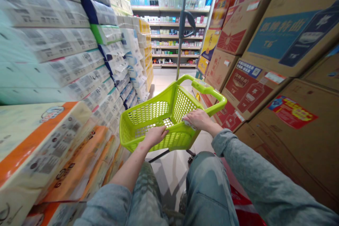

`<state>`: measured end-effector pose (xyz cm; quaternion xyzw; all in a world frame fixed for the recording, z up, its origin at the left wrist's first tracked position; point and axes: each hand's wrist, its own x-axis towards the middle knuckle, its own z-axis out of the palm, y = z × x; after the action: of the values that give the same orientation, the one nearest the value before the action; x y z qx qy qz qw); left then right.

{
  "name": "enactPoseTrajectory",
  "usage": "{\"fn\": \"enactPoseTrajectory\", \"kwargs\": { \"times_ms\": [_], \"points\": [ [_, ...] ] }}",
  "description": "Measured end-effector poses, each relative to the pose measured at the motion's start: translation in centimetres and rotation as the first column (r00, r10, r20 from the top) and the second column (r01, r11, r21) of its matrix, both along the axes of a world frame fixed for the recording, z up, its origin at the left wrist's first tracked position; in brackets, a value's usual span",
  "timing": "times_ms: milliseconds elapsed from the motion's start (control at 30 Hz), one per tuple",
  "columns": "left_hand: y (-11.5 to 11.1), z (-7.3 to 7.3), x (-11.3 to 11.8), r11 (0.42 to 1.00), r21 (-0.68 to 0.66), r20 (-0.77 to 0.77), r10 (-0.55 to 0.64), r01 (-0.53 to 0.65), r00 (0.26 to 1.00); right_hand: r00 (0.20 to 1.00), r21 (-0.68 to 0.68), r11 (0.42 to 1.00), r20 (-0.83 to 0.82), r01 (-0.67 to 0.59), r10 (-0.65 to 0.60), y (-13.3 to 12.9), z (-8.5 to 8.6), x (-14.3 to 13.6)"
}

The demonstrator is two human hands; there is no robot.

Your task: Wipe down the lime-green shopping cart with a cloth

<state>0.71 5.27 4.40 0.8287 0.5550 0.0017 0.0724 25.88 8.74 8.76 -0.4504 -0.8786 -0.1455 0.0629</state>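
Note:
A lime-green plastic shopping basket (148,114) on wheels stands in a narrow aisle just in front of my knees. My left hand (155,136) grips its near rim on the left side. My right hand (197,119) rests on the near rim at the right, fingers curled over the edge, with something small and pale under them. The basket's green handle (206,87) arches over its far right side. The inside of the basket looks empty. My denim-clad legs fill the bottom of the view.
Stacked packs of tissue paper (53,77) wall the left side of the aisle. Stacked cardboard boxes (278,70) wall the right side. A metal pole (182,24) stands beyond the basket. Stocked shelves (172,39) cross the far end. A red bag (243,201) lies by my right leg.

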Motion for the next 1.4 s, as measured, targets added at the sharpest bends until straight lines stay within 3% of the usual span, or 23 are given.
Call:
{"fn": "enactPoseTrajectory", "kwargs": {
  "times_ms": [267, 467, 633, 800, 933, 1200, 1400],
  "points": [
    [0.4, 0.1, 0.7, 0.999, 0.005, 0.006, 0.039, -0.039, 0.999, 0.987, 0.092, 0.985, -0.080, 0.147, -0.140, 0.2, -1.4, -2.2],
    [0.4, -0.1, 1.4, 0.997, 0.038, 0.002, 0.064, -0.064, 0.998, 0.942, 0.168, 0.950, -0.255, 0.264, -0.217, -0.6, -4.0, -5.9],
    [0.6, -0.2, 1.4, 0.996, 0.060, -0.011, 0.061, -0.060, 0.998, 0.938, 0.191, 0.958, -0.315, 0.212, -0.144, -1.1, -5.7, -7.5],
    [0.6, -0.1, 1.4, 0.996, 0.048, -0.011, 0.077, -0.077, 0.997, 0.954, 0.204, 0.976, -0.300, 0.080, -0.015, -2.3, -6.1, -6.3],
    [0.4, 0.1, 1.6, 0.996, 0.037, -0.003, 0.085, -0.084, 0.996, 0.971, 0.198, 0.980, -0.237, 0.032, 0.016, -3.1, -5.3, -4.2],
    [0.6, 0.0, 2.0, 0.995, 0.045, -0.016, 0.090, -0.089, 0.996, 0.943, 0.273, 0.933, -0.299, 0.234, -0.149, -2.5, -3.7, 1.1],
    [0.8, 0.0, 2.3, 0.994, 0.049, -0.007, 0.095, -0.095, 0.995, 0.862, 0.258, 0.926, -0.493, 0.276, -0.120, -1.6, -5.4, 1.1]
  ]
}}
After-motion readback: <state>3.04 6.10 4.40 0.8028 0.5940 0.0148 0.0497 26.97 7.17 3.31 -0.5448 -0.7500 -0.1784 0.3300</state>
